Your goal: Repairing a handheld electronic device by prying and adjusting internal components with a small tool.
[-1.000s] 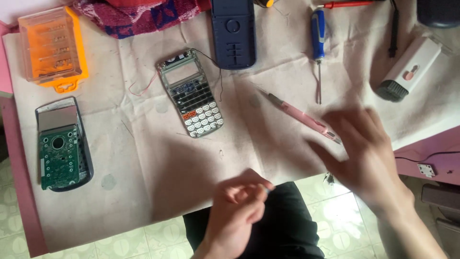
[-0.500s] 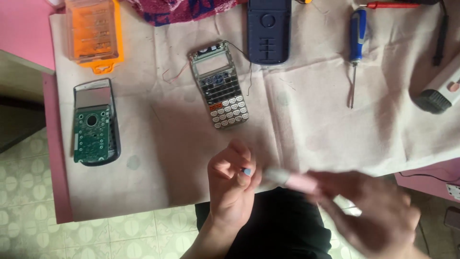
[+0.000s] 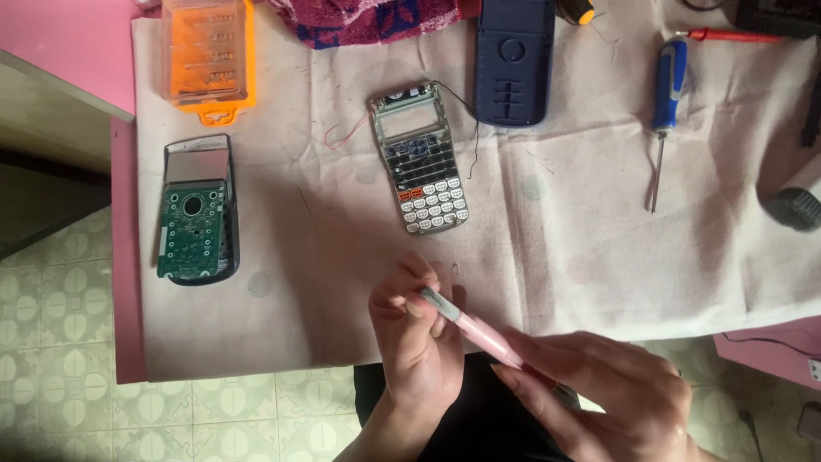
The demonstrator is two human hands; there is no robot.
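Both hands work at the desk's (image 3: 124,257) near edge, over bare cloth (image 3: 599,257). Right hand (image 3: 599,393) closed around a pink pen-like tool (image 3: 479,332); left hand (image 3: 415,342) pinches its grey tip. Tool's long axis runs diagonally, tip pointing up-left toward the opened calculator (image 3: 421,158). Open room left and right along the near edge.

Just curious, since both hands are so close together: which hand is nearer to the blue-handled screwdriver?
Right. The right hand is at the bottom edge, below and slightly left of the blue-handled screwdriver, holding the pink pen-like tool. The left hand is farther left, touching the tool's tip.
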